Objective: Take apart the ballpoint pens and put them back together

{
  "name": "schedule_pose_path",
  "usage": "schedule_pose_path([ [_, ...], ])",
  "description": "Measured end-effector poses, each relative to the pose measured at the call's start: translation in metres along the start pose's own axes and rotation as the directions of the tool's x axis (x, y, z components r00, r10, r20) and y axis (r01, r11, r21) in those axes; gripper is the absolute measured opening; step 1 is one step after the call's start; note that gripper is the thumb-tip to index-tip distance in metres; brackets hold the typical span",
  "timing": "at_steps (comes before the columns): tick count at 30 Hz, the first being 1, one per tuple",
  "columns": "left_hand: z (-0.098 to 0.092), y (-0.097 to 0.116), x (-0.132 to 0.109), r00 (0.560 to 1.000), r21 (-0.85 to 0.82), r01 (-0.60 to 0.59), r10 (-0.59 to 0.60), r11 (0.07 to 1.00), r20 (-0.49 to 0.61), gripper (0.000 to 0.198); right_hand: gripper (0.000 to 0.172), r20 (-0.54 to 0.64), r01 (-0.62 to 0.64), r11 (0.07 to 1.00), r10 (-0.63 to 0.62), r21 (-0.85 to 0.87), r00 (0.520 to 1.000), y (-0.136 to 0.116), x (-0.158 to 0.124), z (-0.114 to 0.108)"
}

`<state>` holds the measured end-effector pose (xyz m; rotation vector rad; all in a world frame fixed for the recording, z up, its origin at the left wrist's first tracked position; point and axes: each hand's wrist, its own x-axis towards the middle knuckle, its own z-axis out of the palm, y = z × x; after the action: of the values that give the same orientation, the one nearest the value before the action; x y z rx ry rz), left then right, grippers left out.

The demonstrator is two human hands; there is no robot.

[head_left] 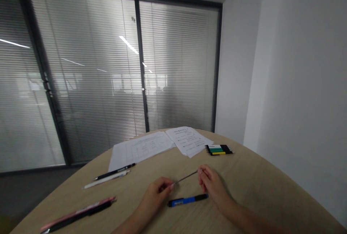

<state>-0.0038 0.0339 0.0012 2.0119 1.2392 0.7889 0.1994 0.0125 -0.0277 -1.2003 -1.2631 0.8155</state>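
Observation:
My left hand [158,192] and my right hand [213,185] rest on the wooden table [257,180], fingers pinched. Between them they hold a thin grey rod, like a pen refill [185,178], one end in each hand. A blue pen with a black end [187,200] lies on the table just under the hands, nearest my right hand.
A black pen [115,172] and a white pen [106,180] lie to the left. A pink and a black pen [78,214] lie near the front left edge. Printed sheets [151,146] and a pack of markers [219,150] sit farther back. Glass walls with blinds stand behind.

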Motion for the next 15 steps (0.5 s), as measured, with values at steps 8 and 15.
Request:
schedule_pose_path([
  [8,-0.0012,-0.0039,0.0023,1.000,-0.070,0.012,-0.013,0.997,-0.015,0.026,0.026,0.021,0.001,1.000,0.000,-0.027,1.000,0.0023,0.0005,-0.0005],
  [15,0.0021,-0.0072,0.0038,0.999,-0.114,0.009,-0.005,0.993,0.036,0.020,0.027,0.020,-0.020,0.998,0.021,-0.052,1.000,0.0080,0.0043,-0.0008],
])
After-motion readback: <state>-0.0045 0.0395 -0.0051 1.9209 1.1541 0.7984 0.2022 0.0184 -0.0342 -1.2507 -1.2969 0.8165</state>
